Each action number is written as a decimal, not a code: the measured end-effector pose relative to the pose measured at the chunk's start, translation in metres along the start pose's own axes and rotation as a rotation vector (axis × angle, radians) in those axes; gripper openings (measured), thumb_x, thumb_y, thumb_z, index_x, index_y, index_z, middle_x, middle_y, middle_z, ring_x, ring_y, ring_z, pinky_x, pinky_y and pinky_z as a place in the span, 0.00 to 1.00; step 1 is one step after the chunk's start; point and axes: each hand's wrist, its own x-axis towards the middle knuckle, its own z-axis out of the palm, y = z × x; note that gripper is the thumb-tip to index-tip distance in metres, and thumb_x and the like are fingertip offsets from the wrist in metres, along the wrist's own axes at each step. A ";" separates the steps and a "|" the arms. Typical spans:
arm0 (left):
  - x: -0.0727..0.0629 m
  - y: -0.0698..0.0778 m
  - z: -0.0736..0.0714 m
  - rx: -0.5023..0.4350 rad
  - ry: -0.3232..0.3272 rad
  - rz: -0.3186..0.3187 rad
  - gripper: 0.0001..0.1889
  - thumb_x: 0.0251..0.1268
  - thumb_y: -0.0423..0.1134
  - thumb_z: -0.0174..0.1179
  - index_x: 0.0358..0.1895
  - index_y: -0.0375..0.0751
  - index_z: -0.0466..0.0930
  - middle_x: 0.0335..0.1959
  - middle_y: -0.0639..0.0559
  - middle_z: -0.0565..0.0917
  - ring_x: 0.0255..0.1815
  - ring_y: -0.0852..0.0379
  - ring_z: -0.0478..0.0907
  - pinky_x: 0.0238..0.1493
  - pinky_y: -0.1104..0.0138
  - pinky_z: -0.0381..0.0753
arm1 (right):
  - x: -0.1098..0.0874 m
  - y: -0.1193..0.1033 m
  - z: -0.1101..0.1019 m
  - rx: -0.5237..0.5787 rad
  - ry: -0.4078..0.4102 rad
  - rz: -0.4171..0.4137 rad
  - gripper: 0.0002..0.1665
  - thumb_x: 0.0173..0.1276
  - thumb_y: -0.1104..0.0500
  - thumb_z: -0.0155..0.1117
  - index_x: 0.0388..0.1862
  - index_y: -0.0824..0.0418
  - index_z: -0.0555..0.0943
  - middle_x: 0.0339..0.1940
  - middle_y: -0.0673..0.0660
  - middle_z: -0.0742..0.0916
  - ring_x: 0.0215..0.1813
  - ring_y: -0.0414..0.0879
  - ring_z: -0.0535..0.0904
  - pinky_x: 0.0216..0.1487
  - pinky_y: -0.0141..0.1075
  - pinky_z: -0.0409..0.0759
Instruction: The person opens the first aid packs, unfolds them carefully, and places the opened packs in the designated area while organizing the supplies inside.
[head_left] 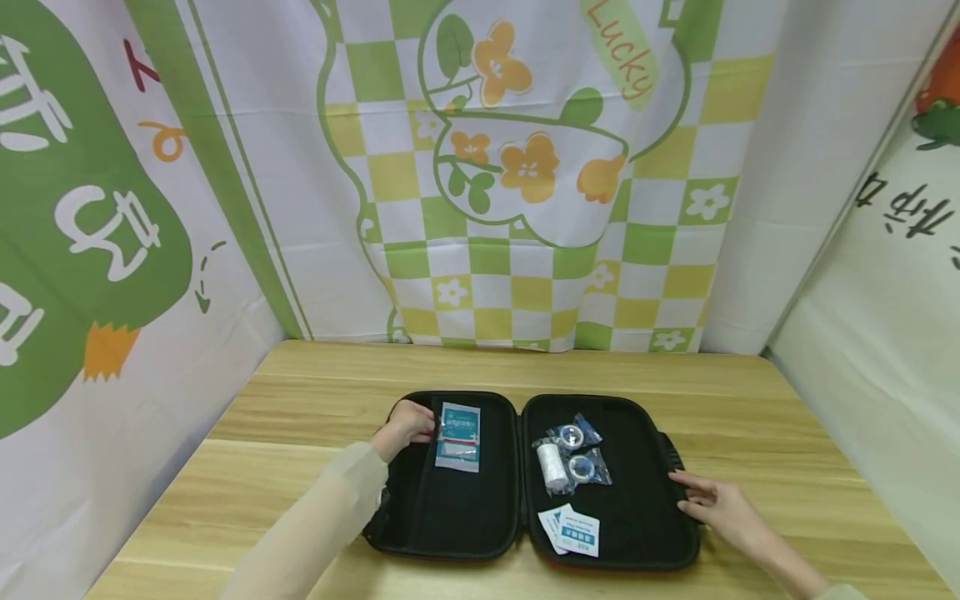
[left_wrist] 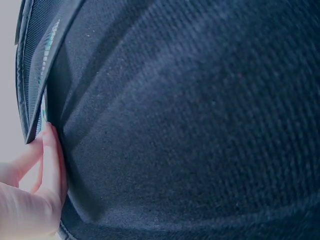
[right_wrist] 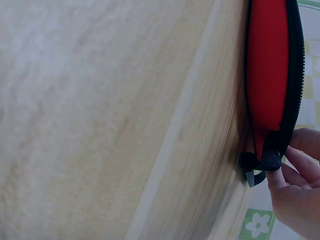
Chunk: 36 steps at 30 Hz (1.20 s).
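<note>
A black-lined zippered case lies open flat on the table, red outside in the right wrist view. My left hand pinches the edge of the pocket in the left half. Behind that pocket's mesh sits a teal-and-white packet. The pocket edge stands off the lining by my fingertips; their exact contact is partly hidden. With my right hand, I hold the right half's outer rim, thumb beside a webbing loop.
The right half holds a white bandage roll, two wrapped tape rolls and small white-and-blue sachets. A wooden table lies underneath. Printed curtains hang behind and at both sides.
</note>
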 end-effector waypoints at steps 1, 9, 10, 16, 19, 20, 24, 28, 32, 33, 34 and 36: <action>0.008 -0.006 0.001 -0.007 -0.002 -0.006 0.11 0.41 0.19 0.58 0.31 0.31 0.80 0.25 0.42 0.83 0.24 0.51 0.81 0.24 0.58 0.81 | 0.000 0.000 0.000 0.000 0.001 0.000 0.26 0.58 0.66 0.60 0.54 0.77 0.69 0.52 0.76 0.73 0.47 0.62 0.75 0.36 0.35 0.79; -0.002 0.003 -0.005 0.035 -0.086 0.039 0.13 0.41 0.17 0.55 0.35 0.26 0.76 0.27 0.39 0.81 0.24 0.49 0.80 0.22 0.57 0.80 | -0.001 -0.001 0.000 0.014 -0.009 0.009 0.27 0.58 0.65 0.60 0.55 0.77 0.68 0.53 0.76 0.72 0.48 0.63 0.74 0.36 0.36 0.79; -0.015 0.014 -0.006 0.069 -0.080 0.038 0.14 0.42 0.18 0.55 0.37 0.25 0.75 0.29 0.37 0.81 0.26 0.47 0.80 0.25 0.56 0.80 | -0.001 -0.001 0.000 0.016 -0.011 0.012 0.27 0.58 0.65 0.60 0.55 0.77 0.68 0.54 0.76 0.72 0.49 0.63 0.74 0.36 0.36 0.79; -0.064 0.053 -0.012 0.180 -0.096 0.063 0.11 0.51 0.25 0.53 0.40 0.27 0.77 0.25 0.38 0.80 0.23 0.47 0.79 0.23 0.58 0.80 | 0.000 -0.001 -0.001 0.022 -0.023 0.023 0.27 0.59 0.65 0.59 0.56 0.77 0.67 0.55 0.76 0.71 0.49 0.64 0.73 0.37 0.37 0.79; -0.067 0.055 -0.016 0.236 -0.101 0.172 0.10 0.51 0.29 0.52 0.36 0.27 0.77 0.21 0.44 0.78 0.17 0.53 0.75 0.17 0.64 0.78 | 0.000 -0.001 -0.002 0.019 -0.029 0.019 0.27 0.59 0.64 0.59 0.56 0.77 0.67 0.54 0.77 0.70 0.49 0.64 0.73 0.37 0.37 0.79; -0.075 0.061 -0.017 0.260 -0.094 0.203 0.10 0.52 0.30 0.52 0.36 0.28 0.78 0.21 0.45 0.77 0.17 0.54 0.74 0.17 0.65 0.78 | 0.000 -0.001 -0.002 0.018 -0.029 0.018 0.27 0.59 0.64 0.59 0.56 0.77 0.67 0.54 0.77 0.71 0.49 0.64 0.73 0.37 0.38 0.79; -0.135 0.108 -0.016 0.372 -0.020 0.274 0.12 0.56 0.33 0.54 0.41 0.29 0.78 0.31 0.41 0.78 0.28 0.49 0.75 0.28 0.60 0.77 | 0.000 -0.001 -0.001 0.019 -0.020 0.014 0.27 0.59 0.65 0.59 0.55 0.77 0.68 0.54 0.77 0.71 0.49 0.63 0.73 0.37 0.37 0.79; -0.184 0.147 -0.011 0.428 -0.011 0.344 0.12 0.57 0.32 0.54 0.43 0.28 0.77 0.38 0.38 0.79 0.38 0.46 0.76 0.37 0.58 0.76 | 0.000 0.000 -0.001 0.018 -0.019 0.012 0.27 0.59 0.65 0.59 0.55 0.77 0.68 0.54 0.77 0.71 0.49 0.64 0.73 0.37 0.37 0.79; -0.200 0.158 -0.004 0.442 -0.102 0.421 0.13 0.57 0.33 0.55 0.44 0.31 0.77 0.40 0.40 0.80 0.40 0.47 0.76 0.38 0.60 0.77 | 0.000 0.000 -0.001 0.019 -0.024 0.013 0.27 0.58 0.65 0.59 0.55 0.77 0.68 0.55 0.77 0.70 0.49 0.64 0.73 0.37 0.37 0.79; -0.200 0.158 -0.002 0.440 -0.132 0.442 0.13 0.57 0.33 0.55 0.45 0.31 0.77 0.40 0.40 0.79 0.41 0.47 0.76 0.38 0.61 0.77 | 0.001 0.000 -0.001 0.017 -0.024 0.013 0.27 0.58 0.65 0.59 0.55 0.77 0.68 0.55 0.77 0.70 0.49 0.64 0.73 0.37 0.37 0.79; -0.202 0.159 0.000 0.433 -0.169 0.459 0.13 0.57 0.33 0.55 0.46 0.32 0.76 0.41 0.39 0.79 0.42 0.47 0.76 0.38 0.61 0.77 | 0.001 0.000 -0.001 0.017 -0.025 0.013 0.27 0.58 0.65 0.59 0.55 0.77 0.68 0.55 0.77 0.70 0.49 0.64 0.73 0.37 0.37 0.79; -0.203 0.159 0.005 0.422 -0.240 0.494 0.15 0.57 0.34 0.55 0.47 0.32 0.75 0.43 0.38 0.78 0.43 0.47 0.75 0.40 0.60 0.77 | 0.001 0.000 -0.001 0.015 -0.025 0.017 0.27 0.59 0.65 0.59 0.55 0.77 0.68 0.55 0.77 0.70 0.49 0.64 0.73 0.37 0.37 0.79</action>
